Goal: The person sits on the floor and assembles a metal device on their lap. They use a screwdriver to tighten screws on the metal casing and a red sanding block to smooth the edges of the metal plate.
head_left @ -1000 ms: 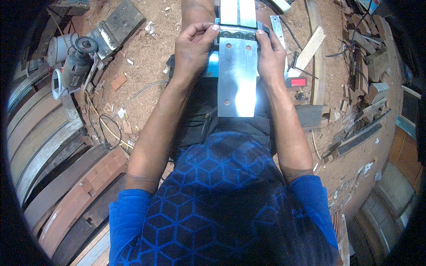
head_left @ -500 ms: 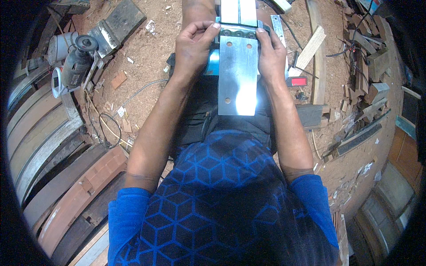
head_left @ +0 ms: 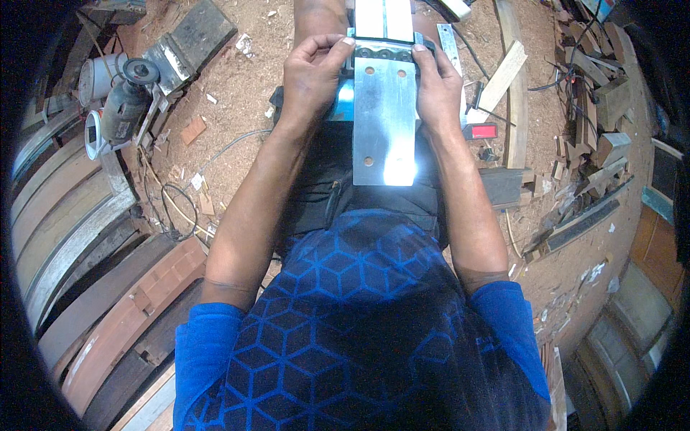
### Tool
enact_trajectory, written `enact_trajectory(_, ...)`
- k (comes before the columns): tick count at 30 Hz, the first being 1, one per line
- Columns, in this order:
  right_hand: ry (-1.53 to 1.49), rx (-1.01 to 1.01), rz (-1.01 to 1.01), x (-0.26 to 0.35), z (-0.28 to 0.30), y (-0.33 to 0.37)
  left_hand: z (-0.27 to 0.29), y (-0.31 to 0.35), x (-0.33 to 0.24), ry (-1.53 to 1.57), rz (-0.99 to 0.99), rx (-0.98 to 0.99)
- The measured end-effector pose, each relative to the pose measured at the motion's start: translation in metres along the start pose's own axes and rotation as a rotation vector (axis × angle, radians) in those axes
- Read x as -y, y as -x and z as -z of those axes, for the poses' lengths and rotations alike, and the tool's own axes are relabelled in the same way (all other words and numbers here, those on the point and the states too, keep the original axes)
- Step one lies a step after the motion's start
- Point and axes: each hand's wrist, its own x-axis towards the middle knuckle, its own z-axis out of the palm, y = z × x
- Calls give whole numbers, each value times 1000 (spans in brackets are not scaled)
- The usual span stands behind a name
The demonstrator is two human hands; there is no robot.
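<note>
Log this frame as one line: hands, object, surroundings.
left hand: grips metal plate's top-left edge | right hand: grips its right edge | metal plate: flat over lap | angle grinder: on floor, left

Sawdust-strewn dirt floor (head_left: pixel 237 100) – angle grinder (head_left: pixel 122 108), wood offcuts (head_left: pixel 503 72), curved planks (head_left: pixel 72 237), cable (head_left: pixel 180 201)

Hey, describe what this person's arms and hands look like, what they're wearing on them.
Both hands, the left hand and the right hand, are bare: no gloves, and no rings or watch that I can make out. The forearms are uncovered too. Short blue sleeves with a darker hexagon pattern end above the elbows.
</note>
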Motion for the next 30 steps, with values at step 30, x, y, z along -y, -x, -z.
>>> enact_trajectory(30,152,-10,81,-8,4,-3,2,-2,3,-44,20,9)
